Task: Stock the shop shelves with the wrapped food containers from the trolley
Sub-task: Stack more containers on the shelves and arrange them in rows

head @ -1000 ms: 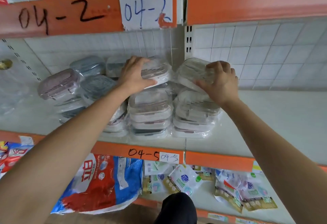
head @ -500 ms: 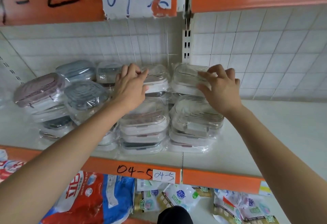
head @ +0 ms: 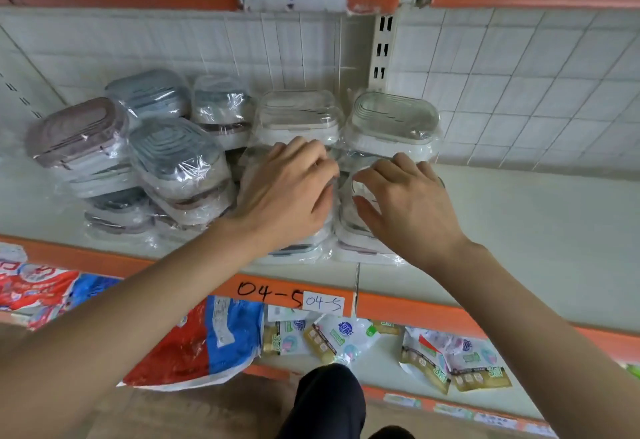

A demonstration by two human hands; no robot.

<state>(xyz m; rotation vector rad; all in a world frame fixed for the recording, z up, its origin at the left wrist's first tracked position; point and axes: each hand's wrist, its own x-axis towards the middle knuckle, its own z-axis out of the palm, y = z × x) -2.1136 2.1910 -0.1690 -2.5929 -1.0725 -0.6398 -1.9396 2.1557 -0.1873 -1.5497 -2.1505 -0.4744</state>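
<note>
Several plastic-wrapped food containers stand stacked on the white shelf (head: 526, 230). Two clear-lidded containers (head: 298, 116) (head: 393, 119) top the rear stacks by the back wall. My left hand (head: 287, 192) lies over the top of the front left stack (head: 294, 253), fingers bent loosely across the wrap. My right hand (head: 410, 203) rests with spread fingers on the front right stack (head: 362, 248). Neither hand grips a container. The trolley is out of view.
Grey-lidded (head: 173, 151) and purple-lidded (head: 79, 130) wrapped containers are piled at the left. The shelf's right half is bare white board. An orange shelf edge (head: 415, 314) marked 04-5 runs below, over a lower shelf with a red-blue bag (head: 194, 345) and small packets (head: 460, 359).
Both hands have let go of the two rear top containers and drawn back down onto the front stacks. The view has tilted down slightly.
</note>
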